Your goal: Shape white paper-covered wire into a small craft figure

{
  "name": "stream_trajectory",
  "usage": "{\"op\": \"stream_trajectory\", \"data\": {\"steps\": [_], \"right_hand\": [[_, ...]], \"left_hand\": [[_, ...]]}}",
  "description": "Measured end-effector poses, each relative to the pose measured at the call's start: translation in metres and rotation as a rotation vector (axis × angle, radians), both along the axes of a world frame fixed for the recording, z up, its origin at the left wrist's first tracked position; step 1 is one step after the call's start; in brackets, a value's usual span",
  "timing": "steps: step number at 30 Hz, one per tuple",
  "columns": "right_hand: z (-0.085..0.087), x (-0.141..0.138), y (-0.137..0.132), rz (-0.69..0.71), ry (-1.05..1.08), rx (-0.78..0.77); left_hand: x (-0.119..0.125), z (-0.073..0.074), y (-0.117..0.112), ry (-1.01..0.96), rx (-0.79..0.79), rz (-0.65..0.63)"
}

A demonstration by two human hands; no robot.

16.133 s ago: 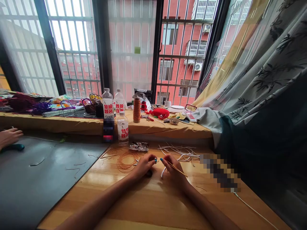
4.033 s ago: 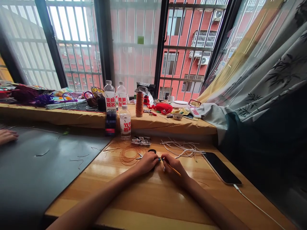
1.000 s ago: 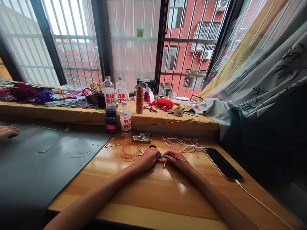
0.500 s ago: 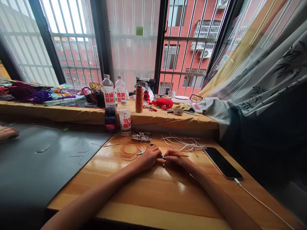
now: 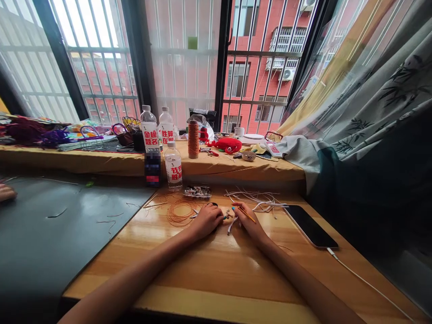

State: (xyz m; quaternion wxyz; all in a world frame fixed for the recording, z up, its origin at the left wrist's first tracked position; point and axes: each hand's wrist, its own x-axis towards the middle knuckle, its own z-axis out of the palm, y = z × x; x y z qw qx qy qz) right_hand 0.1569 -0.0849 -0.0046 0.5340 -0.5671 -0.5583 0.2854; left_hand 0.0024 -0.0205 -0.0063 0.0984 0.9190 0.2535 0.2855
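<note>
My right hand is closed, with a thin orange-brown stick held slanting across its fingers. Opposite it, my left hand rests on the wooden table, fingers pressed together; what they pinch is too small to name. A small beige piece shows in the narrow gap between both sets of fingertips. Below that gap a short white strip comes out from the right hand. Scissors lie partly hidden behind my left hand. Left of them is a coil of orange cord.
White cords and a phone with a charging cable lie to the right. A tray of small beads, a water bottle and an orange thread spool stand behind. Another person's hand is at far left.
My fingertips have moved slightly apart, exposing the small beige piece. The stick has turned from nearly level to slanting down rightward. More of the white strip shows. The other person's hand has shifted left.
</note>
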Motion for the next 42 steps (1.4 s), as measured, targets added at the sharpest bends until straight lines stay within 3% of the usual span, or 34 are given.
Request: {"op": "stream_trajectory", "data": {"steps": [5,11,14,18,26,34,42], "right_hand": [[0.003,-0.002,0.000,-0.040,0.177,0.006],[0.011,-0.002,-0.001,-0.141,0.351,0.007],[0.014,-0.001,-0.002,-0.155,0.394,-0.081],[0.016,-0.003,-0.004,-0.096,0.316,-0.090],[0.008,-0.004,0.001,-0.081,0.138,-0.101],[0.010,-0.010,-0.005,-0.012,-0.005,-0.078],[0.011,-0.010,-0.005,-0.026,-0.006,-0.059]], "left_hand": [[-0.002,0.002,-0.001,-0.033,0.030,0.074],[-0.002,0.005,-0.007,0.041,0.086,-0.131],[-0.001,0.006,-0.007,0.053,0.080,-0.073],[-0.002,0.004,-0.004,0.019,0.072,0.009],[-0.002,-0.001,0.001,0.019,0.006,-0.115],[0.000,-0.001,0.003,0.036,-0.011,-0.127],[-0.001,0.002,0.000,0.044,-0.003,-0.143]]}}
